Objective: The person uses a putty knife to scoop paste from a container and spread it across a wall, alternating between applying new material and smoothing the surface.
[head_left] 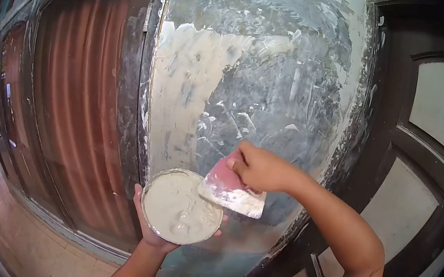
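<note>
My left hand (151,228) grips a round tub of putty (179,208) from below, its fingers showing at both sides of the rim. Pale, creamy putty fills the tub, with a few lumps near the front. In my right hand (257,168) is a pink putty knife (227,179), fingers and thumb closed on its upper part. Its wide edge, smeared with white putty, overlaps the tub's right rim in this view. Behind both stands a grey, scraped wall (276,106), with a band of fresh cream putty (185,78) along its left side.
Left of the wall is a dark wooden frame (133,72) with a reddish-brown curtain (80,93) behind glass. On the right stands a dark door (393,143) with pale panels. Tiled floor (63,257) shows at the lower left.
</note>
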